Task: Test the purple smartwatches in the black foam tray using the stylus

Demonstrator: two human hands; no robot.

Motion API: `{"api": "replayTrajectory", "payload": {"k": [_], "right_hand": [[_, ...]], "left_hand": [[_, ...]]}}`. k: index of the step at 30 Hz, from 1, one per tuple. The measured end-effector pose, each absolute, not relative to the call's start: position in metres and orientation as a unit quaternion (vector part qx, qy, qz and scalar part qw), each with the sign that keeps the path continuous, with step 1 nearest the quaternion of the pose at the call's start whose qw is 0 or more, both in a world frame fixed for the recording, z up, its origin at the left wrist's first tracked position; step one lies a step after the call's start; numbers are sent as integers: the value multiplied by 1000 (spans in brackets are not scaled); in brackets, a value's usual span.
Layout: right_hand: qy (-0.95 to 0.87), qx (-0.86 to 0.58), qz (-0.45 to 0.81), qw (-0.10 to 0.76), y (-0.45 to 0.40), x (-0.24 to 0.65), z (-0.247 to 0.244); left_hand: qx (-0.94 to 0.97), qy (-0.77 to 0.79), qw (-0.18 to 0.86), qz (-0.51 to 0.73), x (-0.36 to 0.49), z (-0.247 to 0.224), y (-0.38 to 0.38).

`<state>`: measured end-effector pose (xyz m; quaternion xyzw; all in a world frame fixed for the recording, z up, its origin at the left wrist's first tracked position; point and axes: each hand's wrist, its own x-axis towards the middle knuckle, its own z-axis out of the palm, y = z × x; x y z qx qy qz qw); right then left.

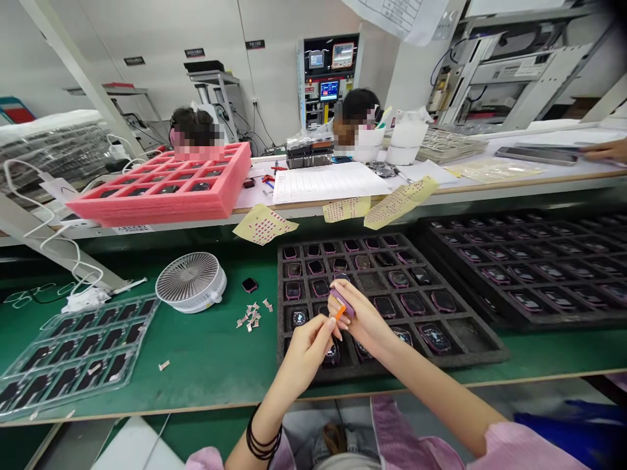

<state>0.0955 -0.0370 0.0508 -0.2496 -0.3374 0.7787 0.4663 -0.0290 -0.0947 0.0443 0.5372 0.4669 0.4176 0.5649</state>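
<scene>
Above a dark foam tray (460, 358) my two hands meet. My right hand (365, 318) is closed round a purple watch case (347, 304), turned on its edge. A small orange stick-like tool (341, 312) is pinched in my left hand (309, 341), its tip touching or very near the side of the case. The exact contact point is too small to make out. Rows of watches sit in the tray's pockets, among them a lit watch (299, 318) left of my hands. My left wrist wears black bands (263, 436).
A round white fan (191, 282), a loose watch (249, 284) and small metallic pieces (252, 316) lie to the left. Beyond them is a clear plastic tray (68, 352). Another watch tray (529, 267) stands right. A shelf (304, 207) holding pink foam (215, 203) crosses behind; people sit beyond it.
</scene>
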Motion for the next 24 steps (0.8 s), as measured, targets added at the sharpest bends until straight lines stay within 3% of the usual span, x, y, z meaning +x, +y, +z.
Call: {"api": "replayTrajectory", "payload": {"k": [18,24], "right_hand": [[-385,-290,710,514,-42,101,50],[-359,-269,742,498,-44,101,52]], "left_hand": [[536,492,556,402,-30,47,-94],[537,488,547,416,-26,43,-94]]}}
